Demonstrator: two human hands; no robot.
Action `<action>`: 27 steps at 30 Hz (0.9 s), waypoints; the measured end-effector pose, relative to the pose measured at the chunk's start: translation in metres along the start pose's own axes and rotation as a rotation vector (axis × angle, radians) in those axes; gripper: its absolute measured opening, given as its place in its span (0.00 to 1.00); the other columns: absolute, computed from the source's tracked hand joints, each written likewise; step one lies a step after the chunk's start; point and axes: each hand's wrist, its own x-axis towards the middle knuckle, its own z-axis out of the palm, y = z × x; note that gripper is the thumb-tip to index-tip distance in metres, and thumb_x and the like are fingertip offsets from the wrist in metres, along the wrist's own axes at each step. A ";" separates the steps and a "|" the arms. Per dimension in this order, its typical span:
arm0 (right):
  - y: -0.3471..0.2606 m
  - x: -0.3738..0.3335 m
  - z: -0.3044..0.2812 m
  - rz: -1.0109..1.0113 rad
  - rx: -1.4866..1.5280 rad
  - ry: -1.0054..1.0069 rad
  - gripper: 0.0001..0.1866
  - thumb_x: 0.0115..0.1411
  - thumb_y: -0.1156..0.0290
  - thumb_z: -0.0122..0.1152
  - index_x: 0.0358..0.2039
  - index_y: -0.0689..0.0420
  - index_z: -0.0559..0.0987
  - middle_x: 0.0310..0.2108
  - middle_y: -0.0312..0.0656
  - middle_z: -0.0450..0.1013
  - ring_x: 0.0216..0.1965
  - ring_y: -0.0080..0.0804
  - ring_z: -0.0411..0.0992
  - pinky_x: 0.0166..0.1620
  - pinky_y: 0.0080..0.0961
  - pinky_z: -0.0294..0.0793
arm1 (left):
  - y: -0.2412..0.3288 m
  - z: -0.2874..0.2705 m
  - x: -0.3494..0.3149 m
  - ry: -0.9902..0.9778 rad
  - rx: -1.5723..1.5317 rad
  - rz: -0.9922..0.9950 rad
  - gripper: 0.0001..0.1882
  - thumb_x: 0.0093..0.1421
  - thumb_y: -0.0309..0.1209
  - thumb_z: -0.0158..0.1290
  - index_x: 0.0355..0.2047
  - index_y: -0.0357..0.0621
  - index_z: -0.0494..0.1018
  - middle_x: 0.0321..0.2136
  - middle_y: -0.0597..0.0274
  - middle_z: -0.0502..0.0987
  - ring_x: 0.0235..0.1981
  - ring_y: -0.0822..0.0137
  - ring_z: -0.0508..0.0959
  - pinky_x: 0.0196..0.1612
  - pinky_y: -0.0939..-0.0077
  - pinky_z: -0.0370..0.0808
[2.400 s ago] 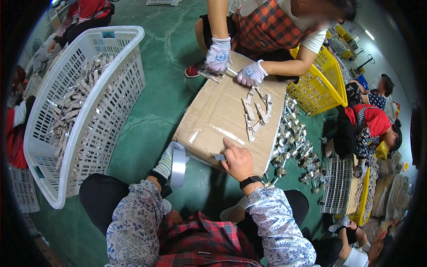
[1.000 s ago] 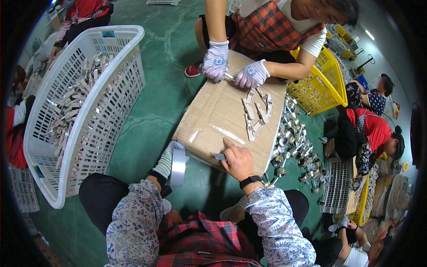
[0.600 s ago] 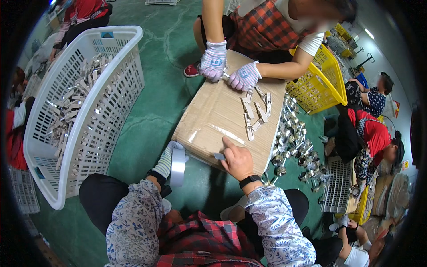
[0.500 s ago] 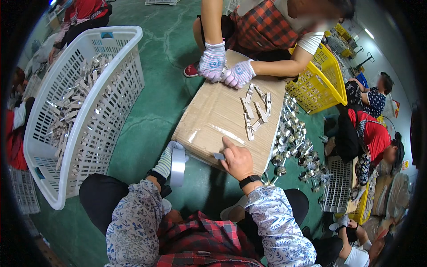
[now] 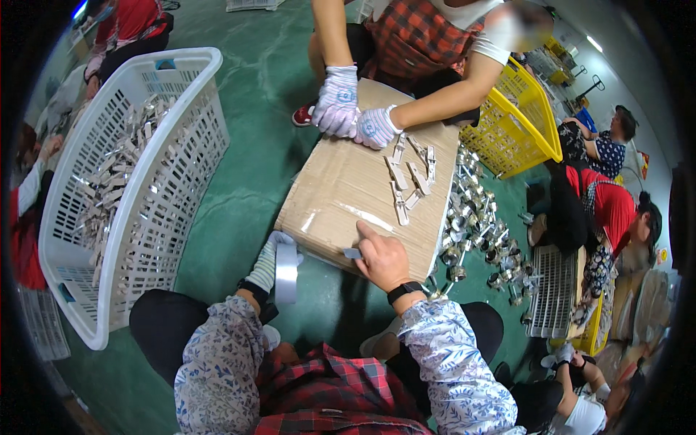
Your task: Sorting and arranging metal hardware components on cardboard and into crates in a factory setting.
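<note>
My left hand (image 5: 264,262), in a striped glove, is closed on a roll of silver-grey tape (image 5: 287,274) beside the near left corner of a cardboard-topped surface (image 5: 326,190). My bare right hand (image 5: 384,255) is at the near edge of the cardboard, index finger extended and the other fingers curled. A short strip of grey tape (image 5: 351,253) sticks out from its thumb side. Several pale metal clip-like parts (image 5: 401,177) lie on the cardboard ahead of my right hand. Across from me, a co-worker's gloved hands (image 5: 355,119) meet over the far side; what they hold is hidden.
A white slatted basket (image 5: 163,181) full of similar pale parts stands at left. Round shiny metal clamps (image 5: 471,217) lie heaped on the green floor right of the cardboard. Behind them stands a yellow crate (image 5: 518,123). Other people sit working on both sides.
The co-worker's joined hands have shifted and turned slightly, and that person's head and upper body have moved. My hands keep nearly the same pose on the tape roll and strip.
</note>
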 end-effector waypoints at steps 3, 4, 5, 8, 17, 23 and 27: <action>0.002 -0.002 -0.001 0.004 0.002 0.003 0.16 0.42 0.67 0.66 0.30 0.55 0.71 0.52 0.44 0.69 0.29 0.36 0.73 0.35 0.32 0.71 | -0.003 0.013 -0.007 0.077 0.033 0.077 0.09 0.44 0.31 0.53 0.27 0.49 0.67 0.21 0.68 0.64 0.16 0.68 0.63 0.14 0.73 0.63; 0.003 -0.002 -0.002 -0.007 0.001 0.006 0.16 0.42 0.67 0.66 0.31 0.55 0.71 0.52 0.44 0.69 0.30 0.36 0.73 0.35 0.32 0.71 | -0.003 0.014 -0.007 0.073 0.049 0.071 0.09 0.44 0.31 0.53 0.27 0.49 0.67 0.21 0.68 0.64 0.16 0.68 0.63 0.14 0.73 0.63; 0.002 -0.002 -0.001 0.009 0.004 0.017 0.16 0.42 0.67 0.66 0.31 0.55 0.71 0.52 0.44 0.69 0.30 0.36 0.73 0.35 0.32 0.71 | -0.002 0.014 -0.008 0.053 -0.005 0.067 0.08 0.45 0.31 0.52 0.28 0.50 0.67 0.22 0.68 0.64 0.17 0.68 0.64 0.15 0.73 0.64; 0.002 -0.002 -0.004 0.010 0.011 0.015 0.17 0.42 0.67 0.67 0.31 0.55 0.71 0.52 0.45 0.69 0.31 0.36 0.73 0.36 0.32 0.71 | 0.000 0.018 -0.014 0.037 -0.021 0.045 0.08 0.47 0.31 0.52 0.29 0.50 0.68 0.24 0.69 0.66 0.19 0.69 0.65 0.16 0.74 0.65; 0.007 -0.008 0.001 0.000 0.076 0.073 0.16 0.43 0.67 0.65 0.31 0.56 0.70 0.50 0.46 0.69 0.32 0.34 0.73 0.36 0.33 0.72 | 0.002 0.031 -0.044 0.016 0.008 0.062 0.07 0.51 0.33 0.52 0.31 0.50 0.69 0.24 0.67 0.68 0.16 0.65 0.65 0.16 0.75 0.65; 0.009 -0.010 0.002 -0.007 0.071 0.079 0.14 0.46 0.66 0.63 0.31 0.56 0.70 0.50 0.46 0.69 0.29 0.34 0.72 0.35 0.34 0.71 | 0.000 0.019 -0.068 -0.164 0.109 0.158 0.05 0.59 0.30 0.47 0.36 0.52 0.68 0.30 0.65 0.67 0.23 0.68 0.68 0.20 0.77 0.69; 0.010 -0.012 0.004 -0.008 0.058 0.083 0.14 0.46 0.66 0.63 0.31 0.55 0.71 0.50 0.46 0.69 0.29 0.35 0.73 0.35 0.34 0.71 | 0.005 0.009 -0.077 -0.255 0.187 0.146 0.11 0.61 0.28 0.45 0.44 0.51 0.66 0.35 0.61 0.67 0.25 0.67 0.69 0.23 0.76 0.72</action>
